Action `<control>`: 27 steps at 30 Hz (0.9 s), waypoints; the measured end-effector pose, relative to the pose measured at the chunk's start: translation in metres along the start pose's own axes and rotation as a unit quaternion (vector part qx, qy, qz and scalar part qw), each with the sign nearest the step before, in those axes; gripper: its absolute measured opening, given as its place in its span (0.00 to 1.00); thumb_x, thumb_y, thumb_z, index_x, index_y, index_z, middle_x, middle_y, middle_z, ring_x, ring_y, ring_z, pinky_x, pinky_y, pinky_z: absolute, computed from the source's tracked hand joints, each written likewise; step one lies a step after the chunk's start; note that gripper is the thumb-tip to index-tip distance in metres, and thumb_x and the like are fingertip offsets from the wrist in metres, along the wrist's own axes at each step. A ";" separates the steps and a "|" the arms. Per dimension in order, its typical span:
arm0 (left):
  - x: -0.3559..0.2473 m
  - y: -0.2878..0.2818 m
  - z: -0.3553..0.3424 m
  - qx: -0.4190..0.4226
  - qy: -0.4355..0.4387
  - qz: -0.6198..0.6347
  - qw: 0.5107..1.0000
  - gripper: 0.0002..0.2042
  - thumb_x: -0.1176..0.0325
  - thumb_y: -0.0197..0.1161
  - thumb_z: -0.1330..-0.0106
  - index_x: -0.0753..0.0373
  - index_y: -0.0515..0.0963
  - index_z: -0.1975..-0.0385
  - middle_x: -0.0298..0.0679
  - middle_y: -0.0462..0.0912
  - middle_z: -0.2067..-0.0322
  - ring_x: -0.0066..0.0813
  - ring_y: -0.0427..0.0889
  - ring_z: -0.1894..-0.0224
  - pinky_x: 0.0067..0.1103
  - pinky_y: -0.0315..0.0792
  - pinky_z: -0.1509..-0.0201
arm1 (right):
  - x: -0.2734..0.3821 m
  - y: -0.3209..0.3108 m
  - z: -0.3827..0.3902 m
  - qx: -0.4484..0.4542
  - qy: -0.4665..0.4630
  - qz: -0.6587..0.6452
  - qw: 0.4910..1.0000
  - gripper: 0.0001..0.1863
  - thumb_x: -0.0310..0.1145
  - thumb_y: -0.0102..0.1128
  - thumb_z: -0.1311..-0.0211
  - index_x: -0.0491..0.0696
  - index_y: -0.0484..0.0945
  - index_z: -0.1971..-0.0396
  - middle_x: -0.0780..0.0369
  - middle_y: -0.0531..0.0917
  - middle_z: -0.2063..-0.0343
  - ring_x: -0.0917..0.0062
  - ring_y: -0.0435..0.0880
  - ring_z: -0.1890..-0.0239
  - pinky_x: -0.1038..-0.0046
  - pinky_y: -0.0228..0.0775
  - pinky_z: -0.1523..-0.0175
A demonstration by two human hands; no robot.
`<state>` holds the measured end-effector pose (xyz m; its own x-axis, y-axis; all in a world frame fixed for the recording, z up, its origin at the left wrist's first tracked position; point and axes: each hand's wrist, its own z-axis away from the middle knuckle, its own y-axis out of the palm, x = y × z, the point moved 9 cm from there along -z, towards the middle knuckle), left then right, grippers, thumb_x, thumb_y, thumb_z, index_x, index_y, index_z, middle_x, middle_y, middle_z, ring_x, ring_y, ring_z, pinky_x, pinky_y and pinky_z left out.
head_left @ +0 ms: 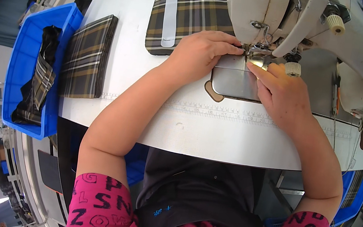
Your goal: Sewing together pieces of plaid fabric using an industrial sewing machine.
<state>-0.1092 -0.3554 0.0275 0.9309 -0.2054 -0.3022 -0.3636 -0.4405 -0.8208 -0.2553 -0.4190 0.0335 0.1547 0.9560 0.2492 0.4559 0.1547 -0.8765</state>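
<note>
At the needle area of a white sewing machine [260, 7], both my hands work close together over the metal bed plate [236, 85]. My left hand [200, 54] comes in from the left, its fingers closed and their tips by a small dark bit beside the presser foot [257, 59]; what they hold is hidden. My right hand [285, 94] is bent over the plate's right part, index fingertip close to the foot, other fingers curled; anything in it is too small to make out. Behind my left hand lies a plaid fabric panel [208, 6] with a pale strip [171, 17] on it.
A stack of folded plaid pieces [86, 58] lies at the table's left, beside a blue bin [20, 64] holding dark and plaid scraps [41, 86]. A printed ruler [182, 108] runs along the white table [215, 140]. Another blue bin [358, 198] stands low at the right.
</note>
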 end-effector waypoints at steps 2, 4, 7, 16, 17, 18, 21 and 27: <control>0.000 0.000 0.001 0.002 -0.002 0.001 1.000 0.21 0.82 0.62 0.40 0.50 0.88 0.50 0.35 0.88 0.52 0.38 0.86 0.48 0.30 0.82 0.45 | 0.000 0.000 0.000 0.001 0.001 -0.006 1.000 0.12 0.28 0.63 0.35 0.51 0.87 0.53 0.61 0.85 0.74 0.62 0.81 0.71 0.61 0.75 0.64; 0.001 0.000 0.001 0.004 -0.005 0.002 1.000 0.21 0.82 0.62 0.40 0.50 0.88 0.50 0.34 0.88 0.52 0.38 0.86 0.48 0.30 0.82 0.45 | -0.001 0.000 0.000 0.003 0.004 -0.011 1.000 0.12 0.28 0.62 0.35 0.51 0.87 0.53 0.61 0.85 0.74 0.61 0.81 0.71 0.60 0.75 0.64; 0.000 0.000 0.001 0.006 -0.002 0.000 1.000 0.21 0.82 0.63 0.40 0.51 0.88 0.51 0.34 0.88 0.51 0.38 0.86 0.48 0.30 0.81 0.44 | -0.001 0.000 0.000 0.006 0.005 -0.010 1.000 0.13 0.28 0.61 0.34 0.51 0.87 0.52 0.61 0.85 0.73 0.61 0.81 0.70 0.60 0.75 0.64; 0.010 -0.006 0.002 -0.002 -0.047 0.025 0.999 0.10 0.67 0.65 0.29 0.53 0.87 0.51 0.36 0.88 0.52 0.40 0.85 0.51 0.29 0.80 0.47 | -0.007 0.001 0.001 0.014 0.016 -0.023 1.000 0.13 0.30 0.61 0.33 0.53 0.86 0.51 0.62 0.86 0.71 0.60 0.81 0.69 0.60 0.76 0.62; 0.025 -0.015 0.003 -0.027 -0.126 -0.001 0.992 0.10 0.64 0.65 0.28 0.55 0.87 0.51 0.35 0.88 0.52 0.40 0.85 0.51 0.30 0.79 0.47 | -0.008 0.001 0.002 0.018 0.020 -0.025 0.999 0.13 0.30 0.60 0.32 0.53 0.86 0.50 0.61 0.86 0.71 0.61 0.81 0.69 0.60 0.76 0.62; 0.042 -0.024 0.007 -0.053 -0.203 -0.026 0.977 0.11 0.62 0.64 0.28 0.56 0.86 0.52 0.34 0.88 0.53 0.39 0.85 0.51 0.31 0.79 0.47 | -0.009 0.001 0.002 0.021 0.025 -0.026 0.999 0.14 0.30 0.60 0.32 0.53 0.86 0.50 0.61 0.86 0.71 0.61 0.81 0.68 0.60 0.76 0.62; 0.107 -0.050 0.034 -0.120 -0.292 -0.066 0.947 0.14 0.60 0.65 0.27 0.55 0.83 0.45 0.36 0.87 0.54 0.41 0.84 0.52 0.32 0.77 0.45 | -0.008 0.001 0.000 0.031 0.032 -0.034 0.998 0.14 0.30 0.60 0.32 0.53 0.86 0.49 0.61 0.86 0.70 0.61 0.81 0.67 0.60 0.75 0.61; 0.159 -0.070 0.072 -0.068 -0.435 -0.280 0.853 0.39 0.34 0.65 0.35 0.47 0.69 0.27 0.44 0.75 0.37 0.47 0.72 0.36 0.45 0.63 0.33 | -0.010 -0.001 0.000 0.028 0.028 -0.055 0.998 0.15 0.30 0.60 0.33 0.52 0.86 0.49 0.61 0.85 0.69 0.61 0.81 0.66 0.60 0.74 0.59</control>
<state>0.0672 -0.2944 0.0025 0.6121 0.7711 -0.1756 0.2001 -0.3658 -0.9089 -0.2572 -0.4291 0.0323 0.1560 0.9175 0.3659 0.4227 0.2728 -0.8643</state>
